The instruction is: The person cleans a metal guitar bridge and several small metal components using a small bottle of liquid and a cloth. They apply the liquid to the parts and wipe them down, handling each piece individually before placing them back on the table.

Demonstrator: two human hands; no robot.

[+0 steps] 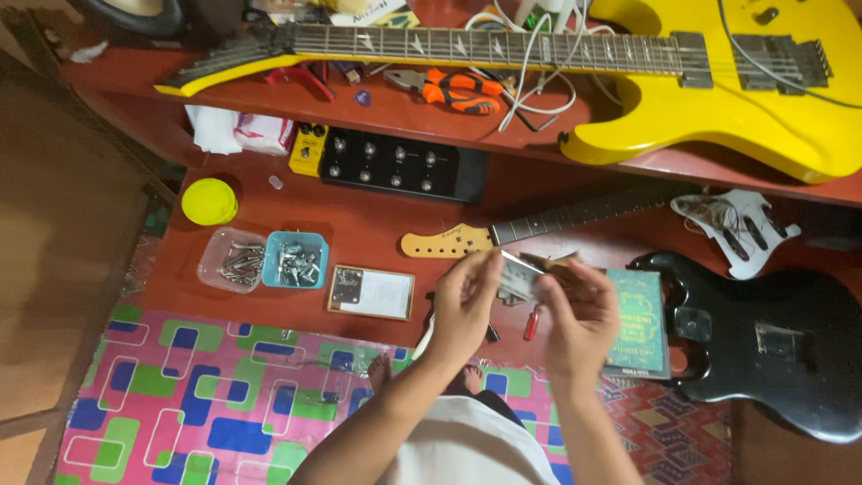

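Pinching a small metal plate (519, 277) between them, both hands, left hand (465, 301) and right hand (582, 321), hover just below the guitar neck (539, 224).

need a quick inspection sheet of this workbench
surface: red floor and a red shelf above it
job's things: small shiny packet held between both hands
clutter: yellow guitar, black guitar body, loose guitar neck, pedal board, two trays of screws, pliers, green book
grippers: left hand and right hand pinch the packet
cables: white cables on the shelf
surroundings: patterned mat
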